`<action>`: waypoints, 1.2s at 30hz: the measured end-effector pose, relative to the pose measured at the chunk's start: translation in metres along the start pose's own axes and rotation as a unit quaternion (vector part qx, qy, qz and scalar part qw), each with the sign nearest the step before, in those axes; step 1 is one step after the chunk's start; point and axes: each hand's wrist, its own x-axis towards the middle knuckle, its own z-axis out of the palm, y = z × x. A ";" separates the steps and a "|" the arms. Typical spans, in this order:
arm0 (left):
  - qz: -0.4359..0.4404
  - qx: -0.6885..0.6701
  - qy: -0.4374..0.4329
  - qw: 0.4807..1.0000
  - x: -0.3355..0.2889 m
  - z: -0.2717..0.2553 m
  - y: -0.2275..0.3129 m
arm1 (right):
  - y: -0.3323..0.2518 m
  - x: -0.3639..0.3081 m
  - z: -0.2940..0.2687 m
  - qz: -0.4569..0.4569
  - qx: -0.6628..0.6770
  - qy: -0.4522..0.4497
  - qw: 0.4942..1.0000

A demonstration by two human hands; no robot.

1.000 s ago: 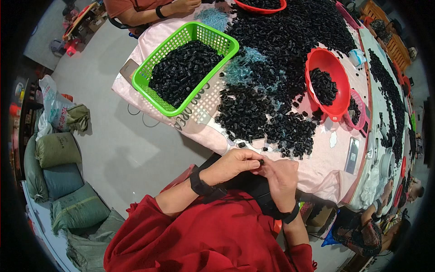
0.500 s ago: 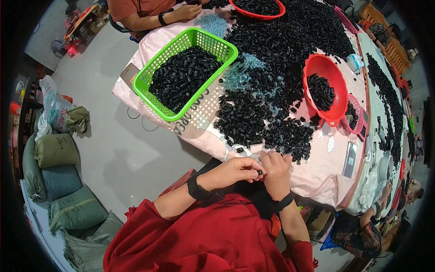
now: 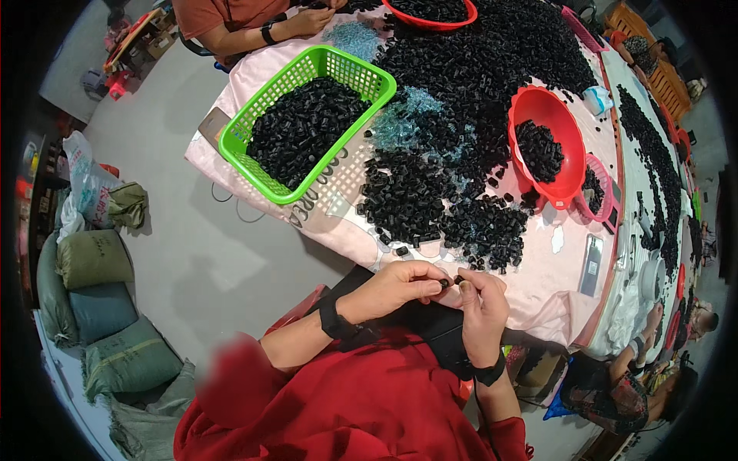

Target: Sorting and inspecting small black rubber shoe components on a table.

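Close together at the table's near edge, both my hands are closed in a pinch. My left hand [image 3: 401, 287] grips a small black plastic piece [image 3: 443, 283] between thumb and forefinger. Another small black piece [image 3: 459, 280] sits in the fingertips of my right hand [image 3: 484, 309], a little apart from the first. Just beyond my hands lies a loose pile of black plastic pieces [image 3: 403, 203]. Small clear bluish pieces [image 3: 415, 115] are heaped behind it, partly mixed with the black ones.
A green basket [image 3: 383, 86] of black pieces stands on the pink-covered table [image 3: 530, 296], at left. To the right are a red bowl [image 3: 567, 157], a pink basket [image 3: 613, 201] and a phone [image 3: 591, 265]. Across the table sits another person [image 3: 231, 23]. Sacks [image 3: 127, 357] lie on the floor at left.
My right hand has drawn back and turned, so its fingertips now show a black piece. The left hand keeps its pinch, almost in place. The view has shifted slightly.
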 end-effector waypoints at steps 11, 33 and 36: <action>0.009 0.011 0.021 1.000 -0.002 0.002 -0.006 | -0.003 -0.006 0.009 -0.030 -0.014 0.020 0.999; -0.027 -0.049 0.018 0.998 -0.005 0.004 -0.015 | 0.000 -0.004 0.003 -0.148 -0.152 0.004 0.977; -0.009 0.010 0.050 0.999 -0.005 0.009 -0.014 | -0.006 -0.004 0.001 -0.155 -0.199 -0.004 0.968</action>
